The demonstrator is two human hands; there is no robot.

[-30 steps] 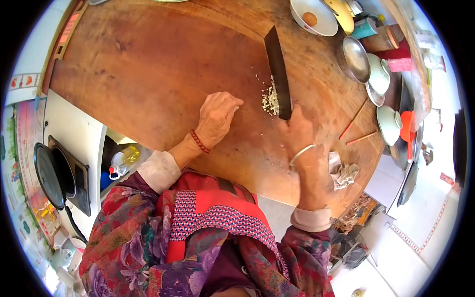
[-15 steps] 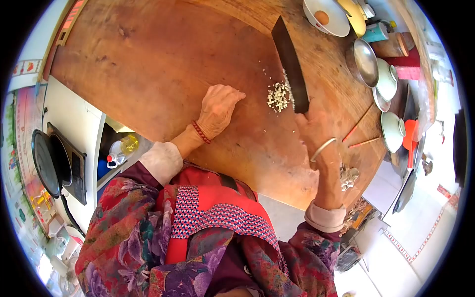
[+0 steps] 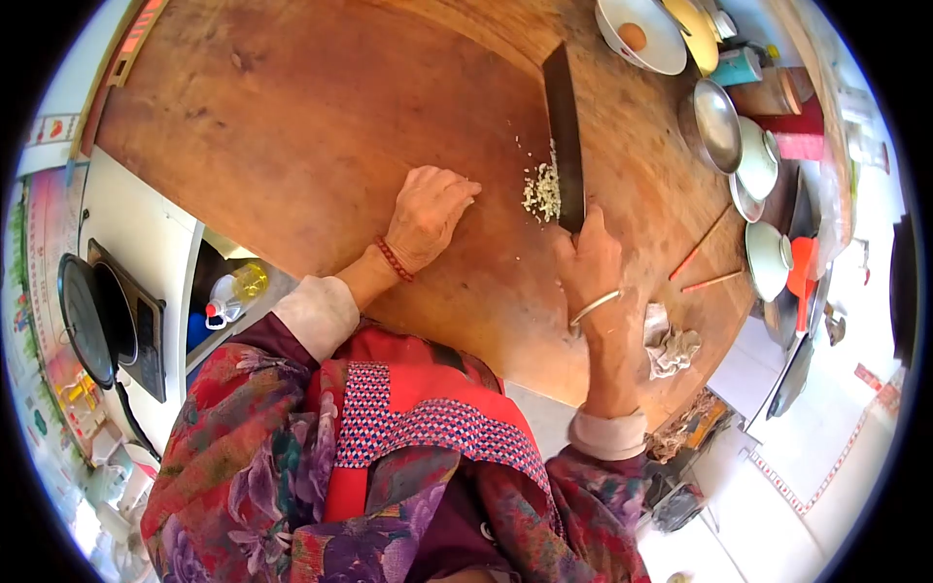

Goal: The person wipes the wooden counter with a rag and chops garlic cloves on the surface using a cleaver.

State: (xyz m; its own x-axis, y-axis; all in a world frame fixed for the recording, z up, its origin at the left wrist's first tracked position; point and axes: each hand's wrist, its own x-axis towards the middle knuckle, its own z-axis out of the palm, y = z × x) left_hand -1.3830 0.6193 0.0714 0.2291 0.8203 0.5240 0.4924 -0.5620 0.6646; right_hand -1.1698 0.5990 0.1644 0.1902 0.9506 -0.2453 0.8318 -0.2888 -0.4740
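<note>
My right hand (image 3: 591,260) is wrapped round the handle of a large cleaver (image 3: 565,136), whose dark blade points away from me. Finely chopped white bits (image 3: 540,192) lie in a small heap against the blade's left side, with a few crumbs scattered around. To the left of the heap, my left hand (image 3: 428,216) rests on the wooden board (image 3: 292,126) with its fingers curled together. Whether anything is within those fingers is hidden.
Two red-tipped chopsticks (image 3: 702,241) and a crumpled cloth (image 3: 669,345) lie right of my right hand. Beyond stand a metal bowl (image 3: 717,126), a pale green bowl (image 3: 768,260) and a white bowl (image 3: 661,41) holding an egg. A lidded pan (image 3: 86,316) is far left.
The cleaver and my right hand swung right, away from the heap, then came back left beside it. My left hand has kept its place on the board over the last half second.
</note>
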